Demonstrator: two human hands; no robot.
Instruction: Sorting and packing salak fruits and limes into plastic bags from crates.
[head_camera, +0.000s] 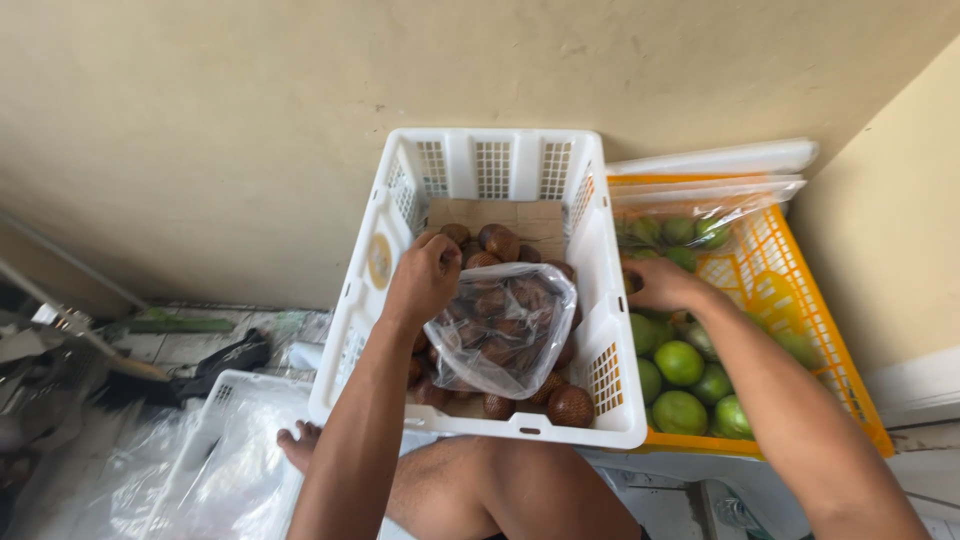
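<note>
My left hand (424, 278) grips the rim of a clear plastic bag (505, 335) that holds several brown scaly fruits. The bag rests inside a white plastic crate (600, 345) on top of more loose brown fruits (569, 405). My right hand (660, 284) reaches over the crate's right wall into an orange crate (815, 320) of green round fruits (680, 362); its fingers curl near one, and I cannot tell whether it grips anything.
A beige wall (250, 130) stands right behind both crates. Clear plastic sheets (715, 190) lie across the orange crate's back. Another white crate with plastic bags (215, 470) sits at lower left, next to dark clutter on the floor. My bare knee (490, 490) is below the crate.
</note>
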